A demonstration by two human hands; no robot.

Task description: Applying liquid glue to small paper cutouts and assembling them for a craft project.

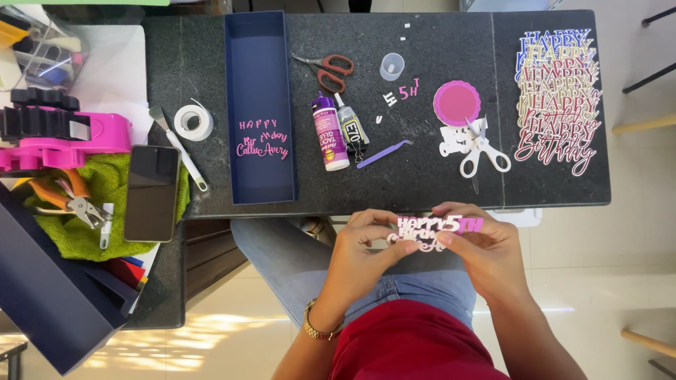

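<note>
Dark speckled stone makes up the table [422, 183], the biggest thing in view, running across the upper part of the head camera's picture. On its left half lies a long navy box lid [259, 70], open side up, with small pink cut-out lettering [263, 139] resting inside near its lower end. At the far right sits a fanned stack of paper birthday toppers [556, 98] in blue, gold, red and pink. Off the table's left edge are a pink and black machine [60, 134], a green towel [105, 190] and a black phone [151, 192] lying face up.

Nearer the middle stand or lie the smaller things: a purple-labelled glue bottle [330, 134], a slimmer glue tube [351, 128] just beside it, red-handled scissors [327, 69] above them, a roll of white tape [193, 121], a round pink scalloped disc [457, 103] and white-handled scissors [482, 151] below it.

Below the table's near edge, over the person's lap (jeans and a red top), both hands meet. The left hand [359, 257], a gold bracelet at its wrist, pinches the left end of a pink and white layered paper topper [438, 229] between thumb and fingers. The right hand [486, 250] grips the right end, fingertips curled over the top edge. The topper is held level between them, clear of the table and just in front of its edge.
</note>
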